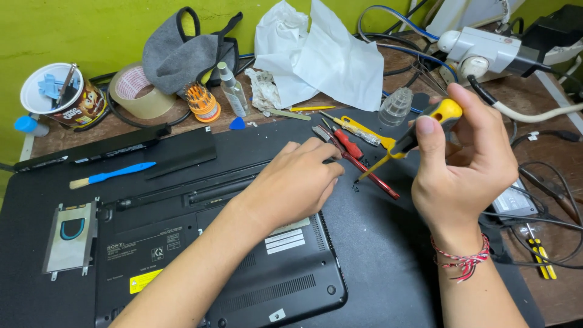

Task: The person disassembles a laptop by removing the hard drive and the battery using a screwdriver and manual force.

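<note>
A black laptop (182, 255) lies upside down on a dark mat (376, 255), its battery bay open. My left hand (294, 182) rests palm down on the laptop's far right corner, fingers curled near the hinge edge. My right hand (464, 158) grips a yellow-and-black screwdriver (419, 130), tilted, its tip pointing down to the mat just right of the laptop. A hard drive in a metal caddy (71, 234) lies left of the laptop. The removed black battery (91, 149) sits behind it.
Red and yellow screwdrivers (352, 143) lie on the mat behind my hands. A blue brush (112, 175), a tape roll (141, 91), an orange bit holder (202, 102), a spray bottle (234, 90), a cup (67, 97), crumpled paper (322, 54) and cables (546, 206) crowd the table.
</note>
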